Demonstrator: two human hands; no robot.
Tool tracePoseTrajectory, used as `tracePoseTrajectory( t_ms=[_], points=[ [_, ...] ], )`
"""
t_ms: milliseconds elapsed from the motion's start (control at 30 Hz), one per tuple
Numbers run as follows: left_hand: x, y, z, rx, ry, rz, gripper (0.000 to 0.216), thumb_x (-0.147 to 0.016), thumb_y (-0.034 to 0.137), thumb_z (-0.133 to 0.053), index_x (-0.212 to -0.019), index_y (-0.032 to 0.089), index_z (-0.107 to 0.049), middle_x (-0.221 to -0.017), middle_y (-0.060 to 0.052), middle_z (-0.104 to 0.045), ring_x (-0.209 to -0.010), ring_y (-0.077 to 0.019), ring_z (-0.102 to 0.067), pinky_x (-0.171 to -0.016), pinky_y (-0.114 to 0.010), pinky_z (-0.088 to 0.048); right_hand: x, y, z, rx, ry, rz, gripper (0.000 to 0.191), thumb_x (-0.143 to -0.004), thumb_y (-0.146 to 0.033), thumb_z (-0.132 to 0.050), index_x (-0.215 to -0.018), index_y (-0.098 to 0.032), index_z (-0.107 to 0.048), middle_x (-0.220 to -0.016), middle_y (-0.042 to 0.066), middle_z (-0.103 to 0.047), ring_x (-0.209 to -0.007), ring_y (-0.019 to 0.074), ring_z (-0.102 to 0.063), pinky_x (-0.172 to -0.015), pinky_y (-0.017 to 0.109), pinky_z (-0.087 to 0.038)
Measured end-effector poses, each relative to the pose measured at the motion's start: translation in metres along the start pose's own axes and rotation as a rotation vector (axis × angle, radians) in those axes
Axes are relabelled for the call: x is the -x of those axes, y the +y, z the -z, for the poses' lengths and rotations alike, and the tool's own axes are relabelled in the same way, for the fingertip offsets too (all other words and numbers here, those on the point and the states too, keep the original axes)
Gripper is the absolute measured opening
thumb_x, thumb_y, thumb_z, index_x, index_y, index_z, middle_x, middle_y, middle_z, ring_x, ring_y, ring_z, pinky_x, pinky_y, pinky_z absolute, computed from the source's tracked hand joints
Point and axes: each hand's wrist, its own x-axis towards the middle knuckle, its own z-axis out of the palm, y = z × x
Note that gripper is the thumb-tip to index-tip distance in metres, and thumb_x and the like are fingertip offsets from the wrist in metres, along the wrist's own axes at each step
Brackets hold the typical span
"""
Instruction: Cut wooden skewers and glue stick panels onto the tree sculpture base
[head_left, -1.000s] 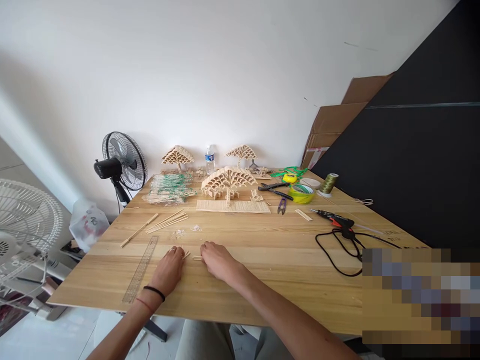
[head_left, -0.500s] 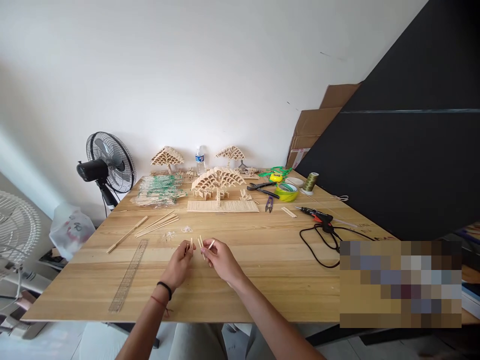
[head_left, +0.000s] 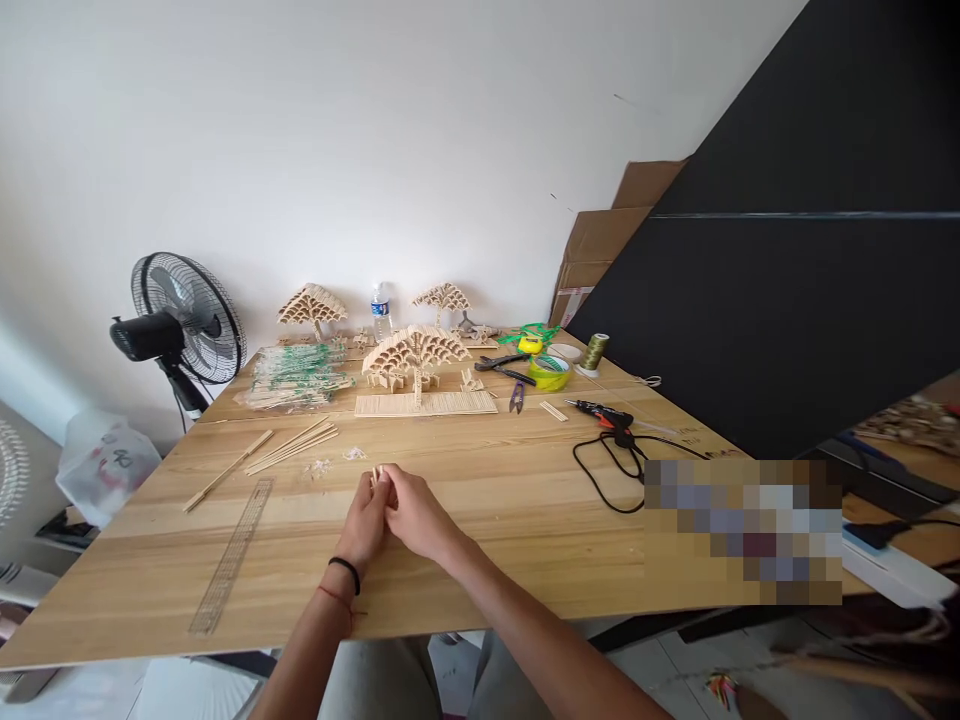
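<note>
Low over the table's middle, my left hand (head_left: 366, 520) and my right hand (head_left: 414, 508) are pressed together. Both are closed around short thin wooden sticks (head_left: 376, 474), whose tips poke out above the fingers; most of their length is hidden. Beyond them stands a tree model (head_left: 417, 350) built of sticks on a flat stick base (head_left: 426, 403). Longer loose wooden sticks (head_left: 296, 445) lie to the left of my hands. White scraps (head_left: 354, 454) are just past my fingertips.
A clear ruler (head_left: 231, 560) lies at left. Packaged sticks (head_left: 292, 376) are at the back left. A glue gun (head_left: 604, 415) with a looped cord lies at right, near snips (head_left: 517, 397), pliers (head_left: 504, 365), green tape (head_left: 550, 373) and a thread spool (head_left: 595, 352). A fan (head_left: 184, 325) stands beyond the left edge.
My hands were apart, each with short sticks between the fingers. Now they have come together, the right moving in against the left. The camera view has turned slightly to the right.
</note>
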Motion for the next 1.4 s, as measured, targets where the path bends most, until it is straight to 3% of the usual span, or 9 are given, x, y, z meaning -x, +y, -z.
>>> tracePoseTrajectory(
  t_ms=[167, 300, 433, 600, 700, 800, 967, 1067, 1400],
  points=[
    [-0.003, 0.003, 0.008, 0.035, -0.035, -0.041, 0.054, -0.081, 0.074, -0.062, -0.082, 0.021, -0.05, -0.067, 0.005, -0.049, -0.056, -0.0102, -0.04, -0.052, -0.023, -0.034, 0.0, -0.019, 0.018, 0.186, -0.15, 0.174, 0.042, -0.087, -0.007, -0.057, -0.127, -0.018, -0.067, -0.121, 0.013, -0.071, -0.101, 0.022, -0.068, -0.09, 0.034, -0.054],
    [-0.008, 0.006, 0.009, -0.038, -0.057, -0.069, 0.051, -0.083, 0.071, -0.062, -0.082, 0.021, -0.051, -0.066, 0.005, -0.046, -0.056, -0.0103, -0.038, -0.052, -0.022, -0.031, -0.008, -0.015, 0.052, 0.299, -0.094, 0.212, 0.036, -0.09, -0.009, -0.056, -0.12, -0.018, -0.073, -0.125, 0.012, -0.071, -0.105, 0.0202, -0.069, -0.093, 0.033, -0.054],
    [-0.01, 0.009, 0.015, -0.116, -0.127, -0.094, 0.05, -0.079, 0.066, -0.069, -0.069, 0.022, -0.047, -0.066, 0.004, -0.047, -0.062, -0.0129, -0.043, -0.062, -0.026, -0.04, -0.022, 0.012, 0.141, 0.435, 0.254, -0.049, 0.026, -0.088, -0.01, -0.057, -0.098, -0.021, -0.077, -0.104, 0.006, -0.077, -0.096, 0.0203, -0.07, -0.09, 0.033, -0.053],
    [-0.006, 0.009, 0.026, -0.466, -0.176, -0.241, 0.031, -0.095, 0.051, -0.049, -0.081, 0.024, -0.053, -0.076, -0.001, -0.059, -0.074, -0.0209, -0.055, -0.073, -0.034, -0.045, -0.013, 0.058, 0.278, 0.607, 0.709, -0.474, 0.014, -0.083, -0.016, -0.06, -0.083, -0.012, -0.074, -0.102, 0.023, -0.074, -0.117, 0.0377, -0.062, -0.103, 0.049, -0.043],
    [-0.006, 0.003, 0.027, -0.685, -0.202, -0.35, 0.026, -0.099, 0.039, -0.04, -0.088, 0.023, -0.057, -0.089, -0.007, -0.066, -0.088, -0.0262, -0.06, -0.084, -0.042, -0.047, 0.001, 0.081, 0.319, 0.63, 0.834, -0.668, 0.012, -0.076, -0.018, -0.071, -0.081, -0.008, -0.072, -0.103, 0.031, -0.071, -0.123, 0.0464, -0.057, -0.105, 0.056, -0.039],
    [-0.007, -0.003, 0.025, -0.882, -0.244, -0.408, 0.025, -0.1, 0.032, -0.039, -0.1, 0.023, -0.063, -0.108, -0.01, -0.069, -0.105, -0.0296, -0.06, -0.093, -0.049, -0.044, 0.007, 0.098, 0.332, 0.578, 0.873, -0.763, 0.016, -0.073, -0.021, -0.079, -0.081, -0.007, -0.073, -0.101, 0.03, -0.072, -0.117, 0.0456, -0.061, -0.099, 0.055, -0.045],
    [-0.004, -0.009, 0.027, -1.01, -0.26, -0.467, 0.028, -0.102, 0.032, -0.043, -0.121, 0.025, -0.062, -0.127, -0.01, -0.066, -0.121, -0.0305, -0.056, -0.102, -0.053, -0.04, 0.003, 0.11, 0.341, 0.408, 0.9, -0.761, 0.023, -0.091, -0.035, -0.071, -0.097, -0.013, -0.07, -0.1, 0.011, -0.072, -0.097, 0.0238, -0.068, -0.088, 0.043, -0.055],
    [-0.002, -0.009, 0.029, -1.008, -0.257, -0.494, 0.031, -0.1, 0.036, -0.049, -0.127, 0.026, -0.06, -0.13, -0.011, -0.064, -0.125, -0.0313, -0.055, -0.106, -0.054, -0.038, 0.002, 0.105, 0.343, 0.262, 0.88, -0.685, 0.019, -0.089, -0.033, -0.071, -0.09, -0.015, -0.067, -0.08, 0.008, -0.067, -0.085, 0.0247, -0.068, -0.077, 0.04, -0.057],
    [-0.027, 0.007, 0.019, -0.857, -0.194, -0.479, 0.032, -0.1, 0.042, -0.048, -0.125, 0.026, -0.06, -0.131, -0.013, -0.06, -0.127, -0.0306, -0.056, -0.109, -0.053, -0.04, 0.0, 0.063, 0.297, -0.184, 0.49, -0.31, 0.047, -0.063, -0.055, -0.086, -0.086, -0.02, -0.063, -0.078, 0.002, -0.06, -0.067, 0.0149, -0.056, -0.054, 0.025, -0.045]
  ],
)
